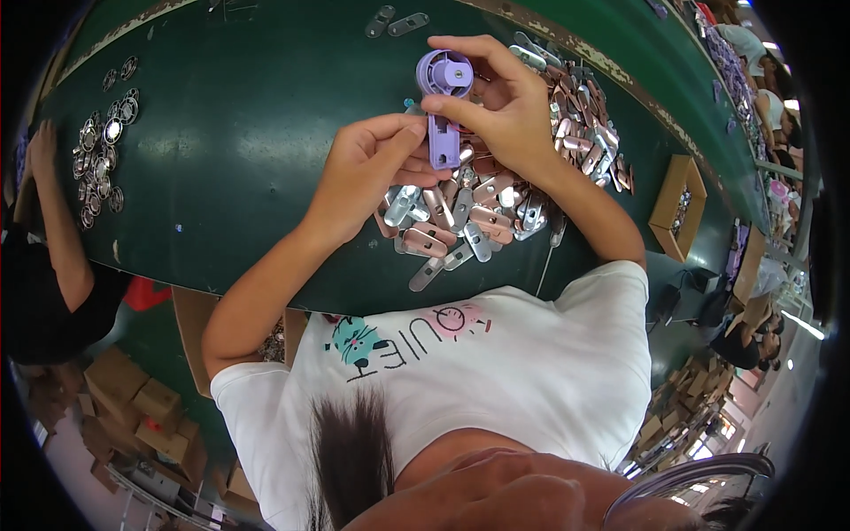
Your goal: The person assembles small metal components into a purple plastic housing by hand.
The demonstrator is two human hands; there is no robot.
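Note:
Between my two hands is a purple plastic housing (444, 142) with a round hub at its far end and a narrow, hollow handle toward me. My right hand (509, 106) curls around the round end, thumb across its near side and fingers behind. My left hand (372, 164) pinches the handle from the left, its fingertips partly hidden behind it. Under and beyond my hands lies a heap of metal plates (478, 241), silver and rose-coloured, rounded at the ends with small cut-outs.
Round metal rings (97, 164) lie in a cluster at the left. Two more plates (409, 24) rest at the far side. A cardboard box (680, 208) stands right of the heap. Another person's arm (57, 212) reaches along the left table edge. Brown cartons (146, 398) are stacked lower left.

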